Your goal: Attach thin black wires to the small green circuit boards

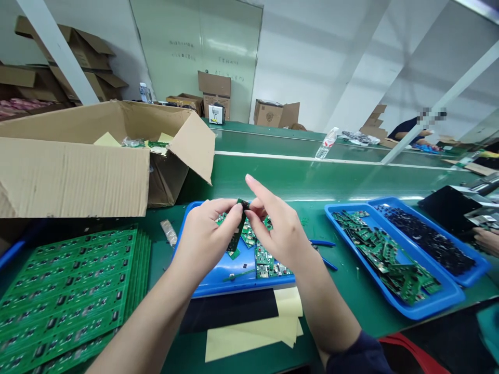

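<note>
Yellow paper sheets [249,340] lay nearest, overlapping on the green counter [351,296], with a black sheet [230,310] just beyond them. To the left, green circuit panels [74,291] were stacked flat.

Directly beyond the black sheet, a blue tray [249,289] contained loose green circuit boards [265,257]. Both hands were positioned above this tray and held one dark strip [235,239] at a slant. The left hand [208,228] was closed, gripping the strip between thumb and fingers. The right hand [280,223] was partly closed: its thumb and curled fingers pinched the strip's upper end, and its index finger was extended. Whether a separate small part was also pinched could not be determined.

Blue-handled pliers [323,243] lay to the right of the tray. Farther right, a board tray [436,307] held narrow green boards, adjacent to a second tray [481,270] of small black parts. Beyond the panels stood an open cardboard box [74,176]. A plastic bottle [326,144] stood farther back, and a co-worker [407,127] was visible at far right.
</note>
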The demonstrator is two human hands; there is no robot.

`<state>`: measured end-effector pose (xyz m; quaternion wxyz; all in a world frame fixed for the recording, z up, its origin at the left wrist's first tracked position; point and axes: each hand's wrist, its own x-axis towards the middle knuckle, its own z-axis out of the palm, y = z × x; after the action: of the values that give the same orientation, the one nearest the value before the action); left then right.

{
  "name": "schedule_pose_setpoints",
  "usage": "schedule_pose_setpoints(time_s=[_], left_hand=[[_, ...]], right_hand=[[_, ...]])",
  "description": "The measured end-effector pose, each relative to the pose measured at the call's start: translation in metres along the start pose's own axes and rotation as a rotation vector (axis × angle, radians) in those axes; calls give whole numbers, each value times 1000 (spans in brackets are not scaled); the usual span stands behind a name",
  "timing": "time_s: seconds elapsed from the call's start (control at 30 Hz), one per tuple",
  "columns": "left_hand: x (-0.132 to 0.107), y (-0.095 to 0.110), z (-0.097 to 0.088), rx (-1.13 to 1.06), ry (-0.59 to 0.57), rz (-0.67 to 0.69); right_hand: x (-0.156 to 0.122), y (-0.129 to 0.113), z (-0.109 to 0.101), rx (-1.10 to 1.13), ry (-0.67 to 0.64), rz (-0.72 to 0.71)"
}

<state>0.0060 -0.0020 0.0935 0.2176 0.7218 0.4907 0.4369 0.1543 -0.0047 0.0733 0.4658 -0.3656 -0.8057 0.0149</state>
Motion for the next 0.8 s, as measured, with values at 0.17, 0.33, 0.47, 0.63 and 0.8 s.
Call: schedule_pose_setpoints(time_s=[0.17,0.33,0.47,0.63,0.8], left_hand=[[0,-5,-1,-112,180,-37],[-2,-9,-5,-155,339,-30],[-6,-10,-10,-161,434,-32],[-8,-5,-20,-164,481,-51],[-8,0,-16,-78,268,5]], right_hand=[[-4,-1,-6,190,-29,94],[-3,-5,-19,276,-265,16],[-2,9,-30,342,-363,-6],[-7,52,-51,231,-502,266],[-3,45,-45,273,-100,443]])
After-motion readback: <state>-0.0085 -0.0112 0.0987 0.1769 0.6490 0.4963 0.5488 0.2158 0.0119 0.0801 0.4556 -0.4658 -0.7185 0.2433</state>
